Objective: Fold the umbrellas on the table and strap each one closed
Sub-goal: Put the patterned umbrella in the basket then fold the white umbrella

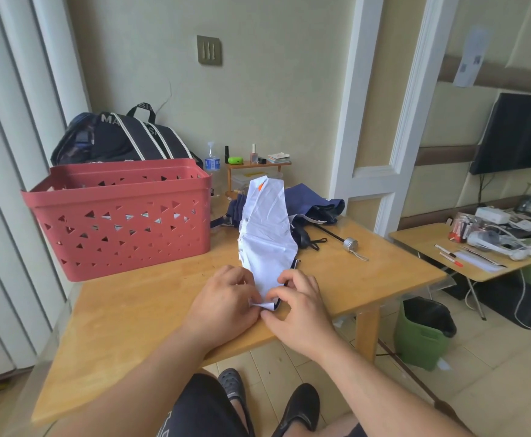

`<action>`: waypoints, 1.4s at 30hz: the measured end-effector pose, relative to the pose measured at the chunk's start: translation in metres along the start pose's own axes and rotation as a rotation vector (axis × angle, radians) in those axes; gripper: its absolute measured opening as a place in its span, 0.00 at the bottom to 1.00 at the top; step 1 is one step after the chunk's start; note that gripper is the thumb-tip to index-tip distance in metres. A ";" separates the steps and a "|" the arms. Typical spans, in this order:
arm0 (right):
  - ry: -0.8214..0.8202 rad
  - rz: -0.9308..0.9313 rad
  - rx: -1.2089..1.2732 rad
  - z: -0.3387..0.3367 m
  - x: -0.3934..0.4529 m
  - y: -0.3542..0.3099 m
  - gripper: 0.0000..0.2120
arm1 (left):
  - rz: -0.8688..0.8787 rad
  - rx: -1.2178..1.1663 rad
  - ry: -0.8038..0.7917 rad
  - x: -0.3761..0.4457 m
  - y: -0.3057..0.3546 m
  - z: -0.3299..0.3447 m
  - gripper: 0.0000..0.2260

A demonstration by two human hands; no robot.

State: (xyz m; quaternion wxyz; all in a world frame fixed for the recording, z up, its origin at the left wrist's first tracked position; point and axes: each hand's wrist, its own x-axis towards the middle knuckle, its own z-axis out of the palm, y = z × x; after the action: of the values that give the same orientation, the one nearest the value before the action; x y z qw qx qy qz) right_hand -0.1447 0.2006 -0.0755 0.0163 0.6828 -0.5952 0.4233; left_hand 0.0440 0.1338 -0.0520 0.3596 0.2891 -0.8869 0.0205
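A white umbrella (265, 234) with a small orange mark lies lengthwise on the wooden table (150, 307), its canopy loose and creased. My left hand (226, 301) and my right hand (299, 310) meet at its near end, and both pinch the white fabric there. A dark edge shows by my right fingers. Behind it lies a navy umbrella (308, 203), unfolded, with its thin shaft and round silver handle (350, 245) stretched out to the right.
A red plastic basket (122, 219) stands on the table's left half, a black bag (125, 137) behind it. A small wooden shelf (258, 165) with bottles sits at the back. A green bin (422, 332) and a cluttered side table (466, 260) stand on the right.
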 end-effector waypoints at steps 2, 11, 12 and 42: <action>-0.055 -0.040 -0.048 -0.002 0.000 0.001 0.11 | 0.051 0.030 0.002 0.000 0.003 -0.001 0.02; -0.253 0.097 0.030 -0.023 0.039 0.008 0.15 | 0.119 -0.017 -0.226 0.001 0.008 -0.004 0.03; -0.240 0.113 0.006 -0.026 0.053 0.014 0.14 | 0.123 -0.023 -0.226 0.001 0.008 -0.004 0.03; -0.337 0.224 -0.299 -0.017 0.138 0.101 0.14 | -0.103 0.129 -0.597 0.080 -0.055 0.062 0.33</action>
State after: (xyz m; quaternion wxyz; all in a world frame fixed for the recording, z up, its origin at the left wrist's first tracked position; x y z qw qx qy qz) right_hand -0.2469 0.0694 -0.0312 -0.0294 0.6637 -0.7173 0.2101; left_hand -0.0122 0.0332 -0.0549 0.0646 0.3492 -0.9344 -0.0273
